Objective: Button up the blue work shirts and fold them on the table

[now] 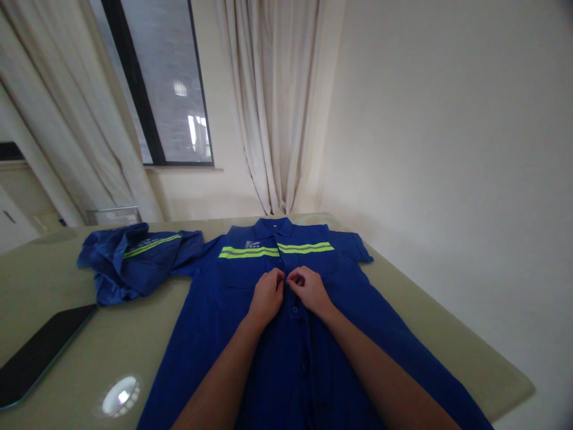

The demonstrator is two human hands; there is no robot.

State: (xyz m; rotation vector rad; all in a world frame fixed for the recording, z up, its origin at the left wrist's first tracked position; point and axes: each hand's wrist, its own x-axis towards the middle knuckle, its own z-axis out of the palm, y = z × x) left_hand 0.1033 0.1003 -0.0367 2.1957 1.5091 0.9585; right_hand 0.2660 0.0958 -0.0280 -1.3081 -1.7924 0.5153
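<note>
A blue short-sleeved work shirt [233, 334] with yellow-green reflective stripes across the chest lies flat, front up, on the table [447, 340]. My left hand [267, 297] and my right hand [308, 289] meet at the shirt's button placket, just below the stripes. Both hands have their fingers curled and pinch the fabric at the front opening. My forearms lie over the lower part of the shirt.
A second blue shirt [134, 260] with the same stripe lies crumpled at the table's far left. A dark flat panel [40, 352] rests near the left edge. Curtains [273, 101] and a window [165, 83] stand behind; a bare wall is on the right.
</note>
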